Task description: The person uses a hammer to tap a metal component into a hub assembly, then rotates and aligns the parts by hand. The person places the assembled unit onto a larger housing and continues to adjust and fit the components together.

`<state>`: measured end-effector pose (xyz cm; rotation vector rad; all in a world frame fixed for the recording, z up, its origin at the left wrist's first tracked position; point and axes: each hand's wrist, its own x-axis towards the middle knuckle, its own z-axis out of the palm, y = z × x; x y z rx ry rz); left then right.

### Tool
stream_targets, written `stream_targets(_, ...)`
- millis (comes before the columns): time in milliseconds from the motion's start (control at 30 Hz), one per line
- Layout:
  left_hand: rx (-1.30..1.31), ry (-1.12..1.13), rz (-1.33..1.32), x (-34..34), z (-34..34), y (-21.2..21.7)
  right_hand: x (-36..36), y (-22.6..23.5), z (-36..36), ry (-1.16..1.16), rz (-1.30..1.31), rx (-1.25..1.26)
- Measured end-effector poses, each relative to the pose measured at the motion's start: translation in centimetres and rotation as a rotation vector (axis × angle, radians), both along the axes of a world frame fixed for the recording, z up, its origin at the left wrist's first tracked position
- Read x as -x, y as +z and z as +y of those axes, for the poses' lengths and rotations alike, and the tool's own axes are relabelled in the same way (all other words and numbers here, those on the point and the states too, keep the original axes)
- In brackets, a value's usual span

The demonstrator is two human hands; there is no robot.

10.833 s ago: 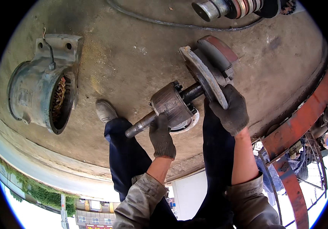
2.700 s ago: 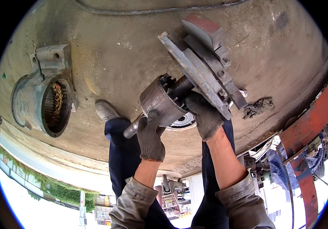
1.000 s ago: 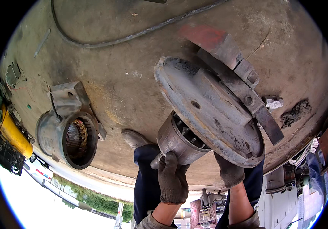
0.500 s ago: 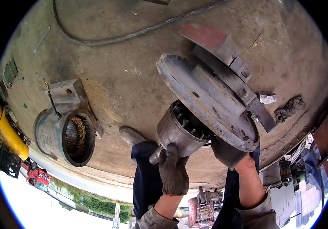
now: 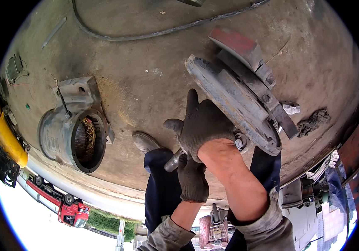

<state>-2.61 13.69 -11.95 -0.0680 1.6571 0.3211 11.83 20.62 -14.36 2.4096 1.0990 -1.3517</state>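
Note:
A grey metal rotor, whose bare shaft end [image 5: 173, 161] sticks out at the lower left, is mostly hidden behind my hands. My gloved left hand [image 5: 192, 180] is closed around the part beside that shaft end. Across the rotor lies my gloved right hand [image 5: 208, 127], its visible fingers spread and pointing up and left. Just beyond it, a large rusty round metal plate [image 5: 233, 102] stands tilted on edge against a metal bar [image 5: 267, 98]. Left of my shoe, a grey motor housing [image 5: 64, 138] with copper windings inside rests on the ground.
A red-topped metal block [image 5: 236, 46] is by the bar. Dark rag-like material [image 5: 314, 122] lies at the right. A black cable [image 5: 146, 37] curves over the concrete ground, with a thin rod [image 5: 54, 32] to its left. A yellow cylinder [image 5: 10, 140] sits at the left edge.
My right hand has come from under the round plate's lower edge to lie over the rotor, covering it. The plate appears more edge-on. My left hand keeps its hold by the shaft.

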Motion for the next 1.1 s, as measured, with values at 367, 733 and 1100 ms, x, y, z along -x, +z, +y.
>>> stream_targets(367, -0.036, -0.123, 0.014, -1.2, 0.8, 0.2, -5.0, 11.5, -9.6, -0.350, -0.358, -0.510)
stream_targets(733, -0.029, -0.057, 0.055, -2.0, -0.6, -1.0, -8.0, 8.6, -7.4, -0.304, -0.221, -0.408)
stream_targets(1100, -0.063, -0.029, 0.098, -0.1, 1.1, -3.1, -6.0, 8.4, -7.5, -0.250, -0.076, -0.318)
